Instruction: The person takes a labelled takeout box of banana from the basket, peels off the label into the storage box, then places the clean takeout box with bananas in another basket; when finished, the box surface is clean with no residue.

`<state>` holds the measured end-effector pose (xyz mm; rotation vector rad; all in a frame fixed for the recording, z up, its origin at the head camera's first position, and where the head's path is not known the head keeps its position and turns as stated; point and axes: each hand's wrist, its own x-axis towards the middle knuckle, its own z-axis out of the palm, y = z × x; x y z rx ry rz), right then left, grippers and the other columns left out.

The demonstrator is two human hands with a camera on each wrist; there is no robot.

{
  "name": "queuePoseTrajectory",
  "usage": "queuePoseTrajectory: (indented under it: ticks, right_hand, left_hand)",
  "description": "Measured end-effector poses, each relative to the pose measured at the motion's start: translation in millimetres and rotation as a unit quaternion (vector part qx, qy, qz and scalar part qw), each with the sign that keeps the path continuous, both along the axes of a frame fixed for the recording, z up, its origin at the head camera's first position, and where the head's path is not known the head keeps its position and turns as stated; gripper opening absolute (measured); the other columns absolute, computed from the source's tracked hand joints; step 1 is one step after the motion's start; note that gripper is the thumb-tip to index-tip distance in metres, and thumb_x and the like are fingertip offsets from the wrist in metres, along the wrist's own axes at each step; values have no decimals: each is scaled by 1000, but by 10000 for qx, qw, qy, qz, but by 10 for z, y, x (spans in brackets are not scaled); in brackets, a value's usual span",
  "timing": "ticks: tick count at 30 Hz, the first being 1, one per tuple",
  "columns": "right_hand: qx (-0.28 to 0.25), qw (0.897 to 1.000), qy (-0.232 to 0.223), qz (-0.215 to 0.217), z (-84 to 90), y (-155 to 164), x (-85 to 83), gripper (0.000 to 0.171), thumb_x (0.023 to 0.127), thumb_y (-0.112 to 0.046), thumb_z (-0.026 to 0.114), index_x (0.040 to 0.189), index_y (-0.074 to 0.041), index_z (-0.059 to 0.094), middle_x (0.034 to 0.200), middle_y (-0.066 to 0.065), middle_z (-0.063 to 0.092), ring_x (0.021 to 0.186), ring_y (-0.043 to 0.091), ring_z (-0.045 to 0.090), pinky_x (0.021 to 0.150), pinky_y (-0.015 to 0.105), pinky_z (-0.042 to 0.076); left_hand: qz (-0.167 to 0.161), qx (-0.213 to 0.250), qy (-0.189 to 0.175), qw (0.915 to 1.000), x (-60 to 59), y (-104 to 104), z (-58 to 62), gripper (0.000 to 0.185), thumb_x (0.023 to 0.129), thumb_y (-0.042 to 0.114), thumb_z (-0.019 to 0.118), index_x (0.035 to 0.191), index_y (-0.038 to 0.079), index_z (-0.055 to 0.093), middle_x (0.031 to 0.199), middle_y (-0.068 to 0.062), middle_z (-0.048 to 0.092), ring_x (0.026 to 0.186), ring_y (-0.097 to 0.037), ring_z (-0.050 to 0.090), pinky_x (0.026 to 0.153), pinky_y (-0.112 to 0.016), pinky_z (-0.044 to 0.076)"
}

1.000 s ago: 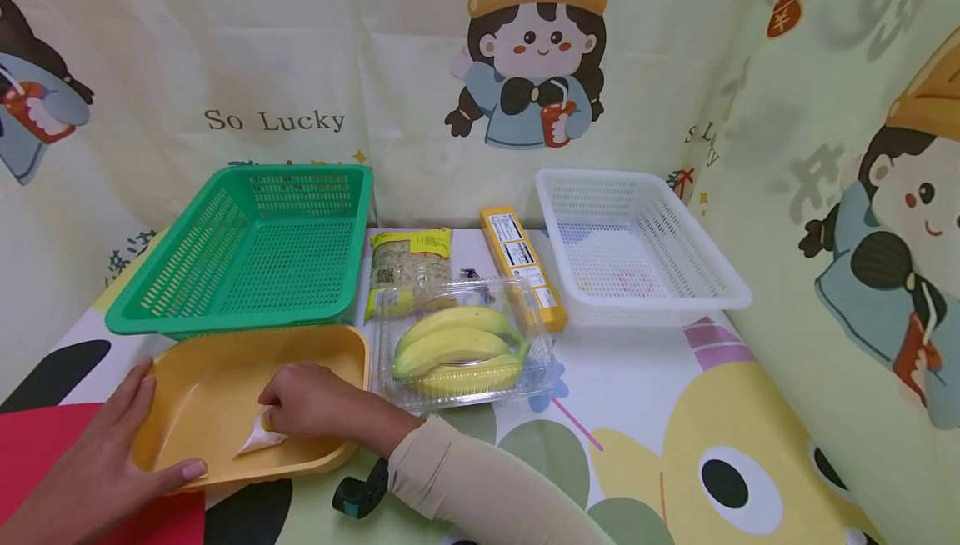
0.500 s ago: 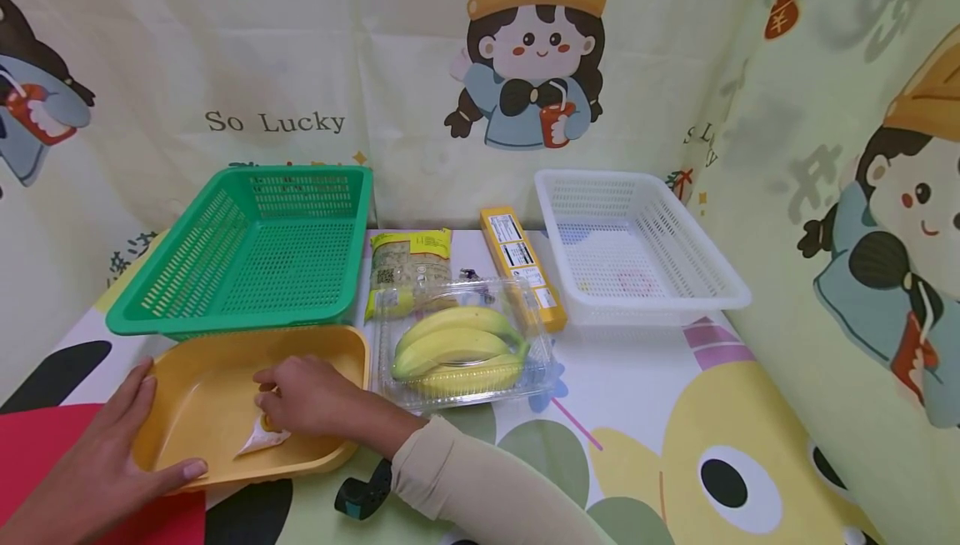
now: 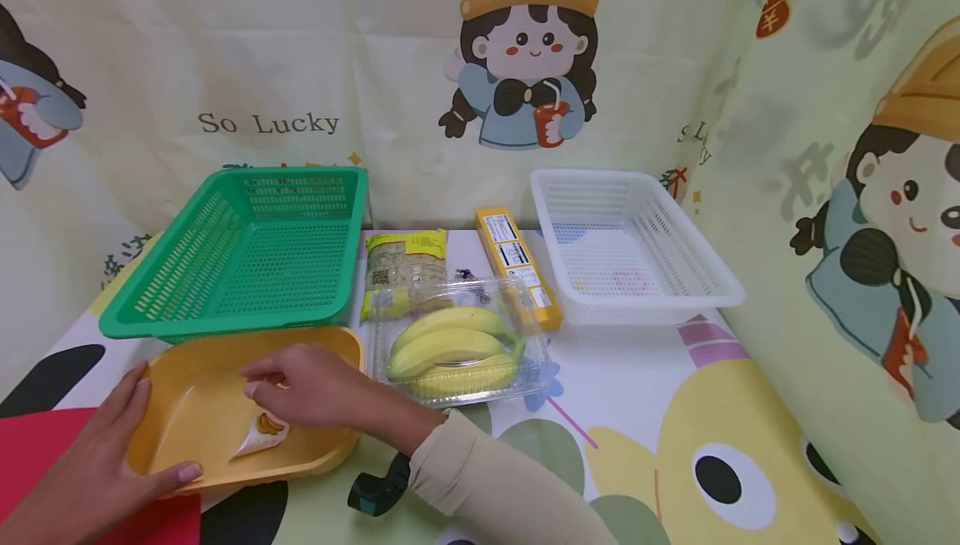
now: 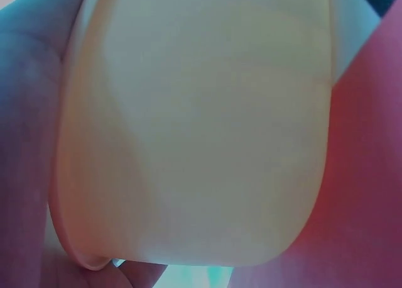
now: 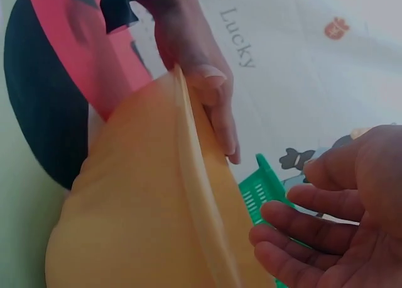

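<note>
Head view: the yellow tray (image 3: 195, 399) is gripped at its nine o'clock rim by the left hand (image 3: 97, 462); a small packet (image 3: 262, 432) lies inside, apparently just released beneath the loosely open, empty right hand (image 3: 315, 387); the baskets are judged unfilled.

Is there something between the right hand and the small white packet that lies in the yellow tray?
Nothing visible. The right hand hovers open just above the small packet inside the yellow tray, with only open space between them. The left hand holds the tray's near-left rim, clear of the path.
</note>
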<state>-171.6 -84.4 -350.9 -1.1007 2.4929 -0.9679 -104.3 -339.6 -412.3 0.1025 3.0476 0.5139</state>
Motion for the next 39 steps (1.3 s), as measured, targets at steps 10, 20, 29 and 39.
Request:
queuePoseTrajectory:
  ticks: [10,20,29,39]
  right_hand:
    - [-1018,9927,-606,242,107,343,-25,28,100,-23,57,124,-14,68,109,-14,68,91,-14,55,77,7,44]
    - [-1941,9697,-1443,345,218,703,-10,28,100,-12,56,124,-3,66,115,-1,69,96,-6,61,81,17,51]
    - [-1955,9768,-815,333,181,886,75,29,101,-16,56,125,-3,65,120,-3,66,103,-4,60,88,16,47]
    - [-2104,9770,-351,72,140,1199,73,28,99,-11,57,124,-1,65,120,1,66,107,4,60,92,22,48]
  left_hand:
    - [-121,203,200,9995,8,-24,48,109,88,48,65,143,-18,-3,152,-34,-15,130,-62,5,73,-69,45]
    - [-185,295,862,9957,86,293,313,106,86,45,69,154,1,0,161,-15,-12,138,-54,5,76,-72,41]
    - [-825,1226,714,9864,85,842,489,95,89,39,70,157,11,9,162,-11,9,142,-44,15,96,-67,33]
    - [-1226,1583,470,9786,11,1262,630,87,92,47,63,156,9,18,160,-11,19,141,-39,24,96,-65,36]
